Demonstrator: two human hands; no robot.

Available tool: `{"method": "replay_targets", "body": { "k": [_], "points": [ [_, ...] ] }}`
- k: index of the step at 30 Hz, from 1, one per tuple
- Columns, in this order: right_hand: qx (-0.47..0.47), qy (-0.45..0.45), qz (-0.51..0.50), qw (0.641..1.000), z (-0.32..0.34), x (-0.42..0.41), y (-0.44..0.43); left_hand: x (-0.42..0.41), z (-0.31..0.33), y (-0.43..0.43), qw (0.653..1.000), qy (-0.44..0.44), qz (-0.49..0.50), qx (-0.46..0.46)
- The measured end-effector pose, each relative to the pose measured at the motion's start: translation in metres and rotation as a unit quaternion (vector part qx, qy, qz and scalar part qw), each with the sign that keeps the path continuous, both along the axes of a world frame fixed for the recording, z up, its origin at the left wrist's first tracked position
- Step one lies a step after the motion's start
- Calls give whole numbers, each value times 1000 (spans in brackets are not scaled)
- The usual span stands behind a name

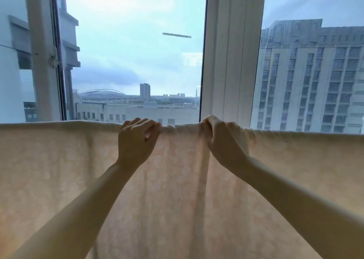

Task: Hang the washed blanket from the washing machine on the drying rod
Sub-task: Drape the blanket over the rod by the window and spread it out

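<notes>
Blanket (177,189) hung draped over the hidden drying rod, spread wide. Left hand (136,140) curled its fingers (151,125) over the top fold; right hand (222,138) pinched a bunched ridge there. Uneven pulling could likely slide the cloth off one side.

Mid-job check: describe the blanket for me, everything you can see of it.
The blanket is pale cream, thin, faintly mottled fabric, backlit by the window. It hangs draped across the whole view, top fold roughly level, puckered in the middle, with vertical creases below. The left hand curls over the fold; the right hand pinches a bunch.
</notes>
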State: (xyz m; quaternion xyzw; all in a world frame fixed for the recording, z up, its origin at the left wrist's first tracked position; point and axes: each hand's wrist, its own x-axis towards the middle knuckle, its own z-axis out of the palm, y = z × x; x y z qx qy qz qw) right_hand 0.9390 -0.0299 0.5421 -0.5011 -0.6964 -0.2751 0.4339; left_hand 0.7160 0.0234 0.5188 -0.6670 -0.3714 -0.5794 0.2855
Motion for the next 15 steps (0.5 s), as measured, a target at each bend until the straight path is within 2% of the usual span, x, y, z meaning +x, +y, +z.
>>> {"method": "replay_targets", "body": {
  "k": [3, 7, 15],
  "points": [
    [-46, -21, -4, 999, 18, 3, -11, -5, 0, -6, 1000, 10, 16, -20],
    [-50, -31, -22, 998, 37, 21, -17, -2, 3, -17, 997, 27, 28, -74],
    [-127, 38, 2, 991, 34, 57, -9, 54, 1, -28, 991, 128, 16, -40]
  ]
}}
